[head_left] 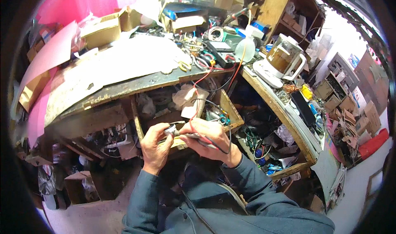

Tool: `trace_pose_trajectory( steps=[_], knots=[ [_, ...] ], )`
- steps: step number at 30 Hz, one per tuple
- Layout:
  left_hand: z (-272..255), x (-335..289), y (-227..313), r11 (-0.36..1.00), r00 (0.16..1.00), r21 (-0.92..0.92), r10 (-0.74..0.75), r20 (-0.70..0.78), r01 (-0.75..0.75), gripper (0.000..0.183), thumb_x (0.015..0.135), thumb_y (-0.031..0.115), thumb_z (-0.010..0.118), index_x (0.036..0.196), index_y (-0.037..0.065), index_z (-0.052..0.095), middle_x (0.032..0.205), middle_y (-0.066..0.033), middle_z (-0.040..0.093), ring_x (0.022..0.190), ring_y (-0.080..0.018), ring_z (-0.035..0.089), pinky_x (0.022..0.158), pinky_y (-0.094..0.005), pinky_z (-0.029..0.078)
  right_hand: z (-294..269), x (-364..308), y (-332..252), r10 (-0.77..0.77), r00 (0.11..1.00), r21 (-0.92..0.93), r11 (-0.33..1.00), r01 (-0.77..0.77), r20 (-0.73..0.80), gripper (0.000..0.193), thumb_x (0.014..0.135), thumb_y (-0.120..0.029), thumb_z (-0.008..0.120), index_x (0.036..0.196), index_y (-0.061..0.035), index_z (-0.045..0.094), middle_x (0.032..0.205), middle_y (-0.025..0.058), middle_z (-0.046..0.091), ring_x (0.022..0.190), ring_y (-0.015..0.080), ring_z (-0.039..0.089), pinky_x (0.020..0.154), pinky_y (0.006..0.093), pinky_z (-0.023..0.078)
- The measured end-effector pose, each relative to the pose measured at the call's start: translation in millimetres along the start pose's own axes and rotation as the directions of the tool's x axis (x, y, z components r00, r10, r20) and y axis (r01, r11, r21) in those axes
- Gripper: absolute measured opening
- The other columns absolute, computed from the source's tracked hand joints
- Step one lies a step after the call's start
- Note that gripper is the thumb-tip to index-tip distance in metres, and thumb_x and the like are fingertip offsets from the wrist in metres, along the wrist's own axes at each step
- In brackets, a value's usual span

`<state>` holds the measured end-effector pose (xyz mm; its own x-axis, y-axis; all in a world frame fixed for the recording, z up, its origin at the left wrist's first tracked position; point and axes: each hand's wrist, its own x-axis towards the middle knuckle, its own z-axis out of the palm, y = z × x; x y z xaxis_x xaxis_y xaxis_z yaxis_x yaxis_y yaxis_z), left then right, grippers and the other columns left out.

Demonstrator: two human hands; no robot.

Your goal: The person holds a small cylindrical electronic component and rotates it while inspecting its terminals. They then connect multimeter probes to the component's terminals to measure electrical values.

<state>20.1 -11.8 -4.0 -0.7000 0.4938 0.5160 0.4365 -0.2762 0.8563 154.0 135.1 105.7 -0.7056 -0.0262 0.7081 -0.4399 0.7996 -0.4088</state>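
Both hands are close together in front of an open drawer. My left hand is closed, with thumb and fingers pinching a small silvery part whose kind I cannot make out. My right hand is closed round thin test probes, their tips meeting or nearly meeting the part. A red lead runs from the right hand up to the bench, and a dark lead loops beside it. On the bench, a dark boxy meter lies among pliers and wires near the red lead.
White card covers the left bench top. On the right bench stands a glass kettle with brown liquid on a white base. Pliers and tangled wires crowd the back corner. A lower drawer holds cables. Cardboard boxes stand at the back left.
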Motion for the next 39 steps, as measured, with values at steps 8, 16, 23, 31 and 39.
trace_pose_trajectory(
  steps=[8, 16, 23, 31, 39],
  knots=[
    [-1.2, -0.2, 4.0, 0.998, 0.999, 0.055, 0.027, 0.023, -0.028, 0.031, 0.090, -0.005, 0.077, 0.119, 0.000, 0.071, 0.114, -0.0112, 0.072, 0.104, -0.0196, 0.075, 0.092, -0.0320, 0.062, -1.2, -2.6, 2.8, -0.048, 0.999, 0.010, 0.999, 0.048, 0.011, 0.022, 0.088, -0.003, 0.083, 0.107, 0.0001, 0.073, 0.095, 0.0146, 0.072, 0.081, 0.0323, 0.072, 0.071, 0.0392, 0.058],
    [-0.6, -1.1, 3.6, 0.996, 0.999, 0.087, 0.032, 0.041, -0.036, 0.031, 0.089, -0.005, 0.077, 0.119, 0.000, 0.071, 0.113, -0.0122, 0.072, 0.102, -0.0209, 0.076, 0.091, -0.0327, 0.063, -4.5, -3.8, 4.2, -0.052, 0.998, 0.026, 0.998, 0.051, 0.024, 0.022, 0.088, -0.003, 0.083, 0.107, 0.0017, 0.072, 0.093, 0.0155, 0.070, 0.078, 0.0322, 0.071, 0.067, 0.0386, 0.057],
    [-0.1, -1.1, 5.0, 0.994, 0.998, 0.094, 0.053, 0.047, -0.057, 0.031, 0.089, -0.004, 0.077, 0.119, 0.000, 0.071, 0.114, -0.0125, 0.072, 0.102, -0.0209, 0.076, 0.090, -0.0327, 0.063, -6.0, -5.0, 3.9, -0.048, 0.998, 0.018, 0.999, 0.048, 0.028, 0.021, 0.089, -0.003, 0.083, 0.106, 0.0024, 0.072, 0.092, 0.0155, 0.069, 0.077, 0.0321, 0.070, 0.067, 0.0381, 0.057],
    [0.3, 0.0, 3.0, 0.995, 0.999, 0.095, 0.022, 0.036, -0.025, 0.029, 0.090, -0.004, 0.076, 0.118, 0.000, 0.071, 0.111, -0.0113, 0.073, 0.100, -0.0196, 0.076, 0.088, -0.0320, 0.063, -8.5, -0.5, 2.7, -0.034, 0.998, 0.018, 0.999, 0.033, 0.047, 0.021, 0.089, -0.003, 0.083, 0.106, 0.0022, 0.072, 0.091, 0.0146, 0.070, 0.078, 0.0316, 0.071, 0.069, 0.0376, 0.057],
    [-0.4, 0.6, 8.5, 0.993, 0.999, 0.116, -0.021, 0.036, 0.017, 0.024, 0.092, 0.000, 0.076, 0.116, 0.000, 0.073, 0.109, -0.0115, 0.074, 0.098, -0.0191, 0.077, 0.086, -0.0308, 0.062, -92.0, 10.1, 95.1, 0.549, 0.729, 0.593, 0.767, -0.245, -0.408, 0.022, 0.103, -0.019, 0.060, 0.094, -0.0009, 0.068, 0.078, 0.0070, 0.069, 0.068, 0.0172, 0.069, 0.060, 0.0351, 0.056]
  ],
)
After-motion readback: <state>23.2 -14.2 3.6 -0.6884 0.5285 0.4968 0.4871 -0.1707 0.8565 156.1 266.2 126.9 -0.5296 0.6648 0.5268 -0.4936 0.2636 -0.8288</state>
